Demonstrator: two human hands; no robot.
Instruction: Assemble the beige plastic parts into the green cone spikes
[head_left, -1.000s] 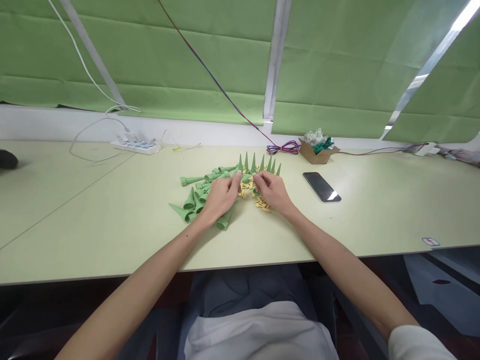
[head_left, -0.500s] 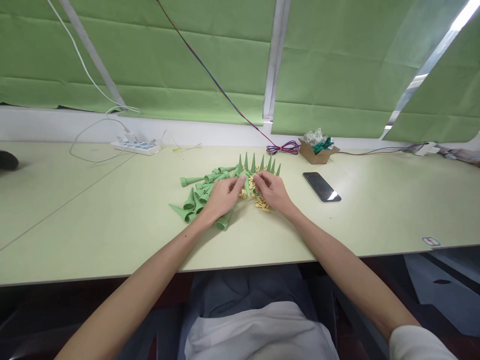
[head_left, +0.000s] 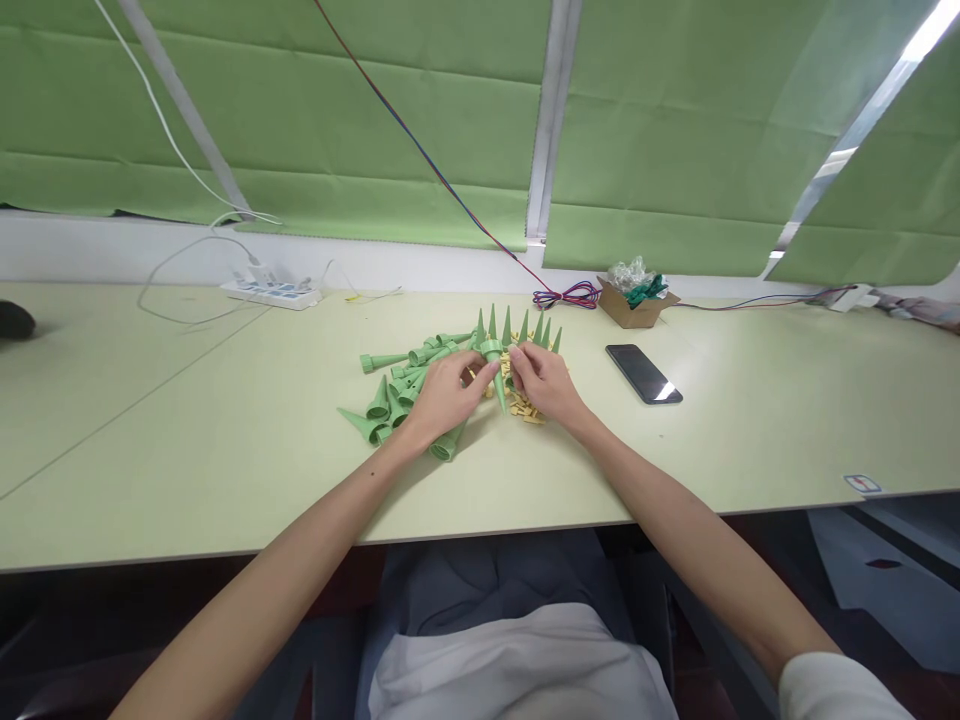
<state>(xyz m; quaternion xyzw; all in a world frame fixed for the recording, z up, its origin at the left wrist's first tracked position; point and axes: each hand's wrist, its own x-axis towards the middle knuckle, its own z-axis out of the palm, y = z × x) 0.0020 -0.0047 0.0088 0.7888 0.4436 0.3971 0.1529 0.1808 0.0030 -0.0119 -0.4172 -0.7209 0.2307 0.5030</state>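
Head view, & the L hand (head_left: 450,392) has a green cone (head_left: 501,390), looks like smooth moulded plastic: ribbed collar at the far end, slim taper running to a sharp tip that points down twd the person. It's up btwn the two hands, above the pale, smooth tabletop (head_left: 585,480). L grip: thumb pressed on the cone, forefinger curled round nr the collar, small gap showing btwn thumb & fingers. R hand (head_left: 549,382) is just beside it, thumb & fingertips drawn close tog.; can't tell if anything's pinched in there.

Right behind, a row of upright spikes (head_left: 507,326), same green, matte, v. pointy. Under & around the R hand, a scatter of small yellow pieces (head_left: 528,408), chunky & irregular, too tiny to read in detail. L side, a jumbled heap of green cones (head_left: 397,400), some hollow round mouths facing out, some tips sticking out sideways.

Over on the R, a phone (head_left: 643,374), flat, glossy black, catching glare; beyond it an open cardboard box (head_left: 634,312) w/ crinkly clear plastic (head_left: 630,274) poking out.
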